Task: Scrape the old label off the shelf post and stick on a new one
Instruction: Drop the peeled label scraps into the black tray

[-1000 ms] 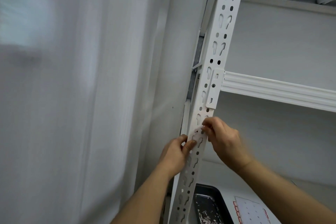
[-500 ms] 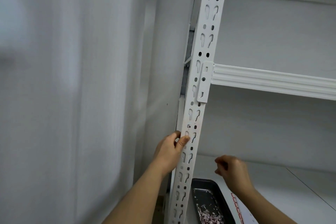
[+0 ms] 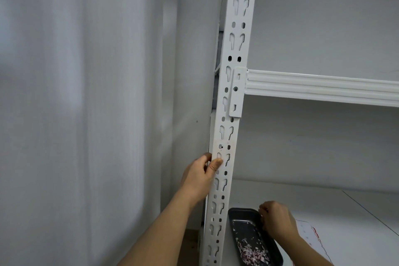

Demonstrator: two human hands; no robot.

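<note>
While left hand (image 3: 199, 176) grips it, shelf post (image 3: 234, 84) stands near-upright.

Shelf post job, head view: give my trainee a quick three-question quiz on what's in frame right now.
1. True or false: the left hand grips the shelf post.
2. The right hand is over which item? A) black tray B) shelf beam C) curtain
3. Fill in: the scraps lie in the ____.

Key: 1 true; 2 A; 3 tray.
</note>
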